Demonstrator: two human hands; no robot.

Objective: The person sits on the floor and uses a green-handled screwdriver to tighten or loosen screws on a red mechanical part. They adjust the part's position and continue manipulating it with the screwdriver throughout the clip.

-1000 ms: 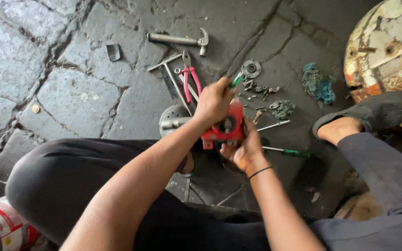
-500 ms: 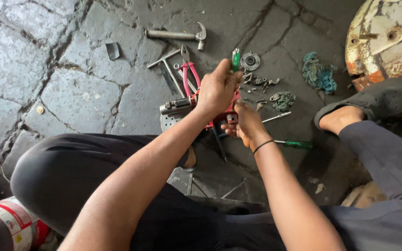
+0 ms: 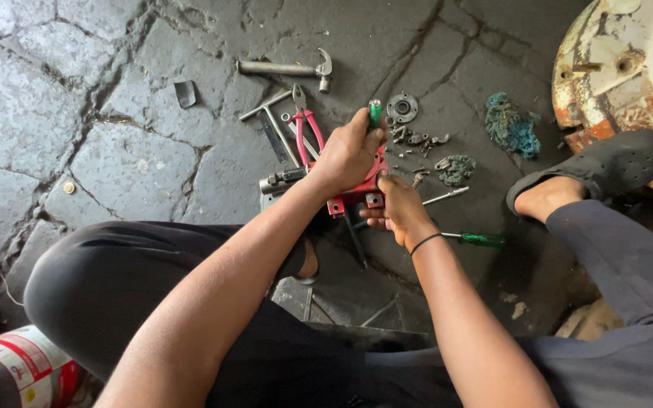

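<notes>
Green plastic marks the handle of the screwdriver point(image 3: 375, 113) gripped in the left hand point(image 3: 351, 155) — the fist is wrapped around the shaft end of the handle, with only its top showing above the knuckles and the blade hidden below. The right hand point(image 3: 398, 208) is closed on the near edge of the red metal part point(image 3: 357, 198), fingers curled under it, pinning it against the stone floor point(image 3: 115, 151). The part lies directly between and beneath the two hands, partly covered by them; where the tip meets it cannot be seen.

Judged from this grip, the step is driving or loosening a fastener in the red part. To do it well, the screwdriver should stand square to the fastener with weight bearing straight down, while the right hand holds the part from twisting — a tilted blade would likely slip out and mar the head.

Just beyond the left hand lie red-handled pliers point(image 3: 305, 128), flat steel rods point(image 3: 270, 125) and, farther off, a hammer point(image 3: 285, 69). Past the fingertips of the right hand sit a round flange point(image 3: 402, 107), small loose fittings point(image 3: 417, 140) and two wads of blue-green rag point(image 3: 512, 125). Beside the right wrist lies a second green-handled screwdriver point(image 3: 474, 239). Loose fittings near the work are best kept out of the sweep of the hands.
</notes>
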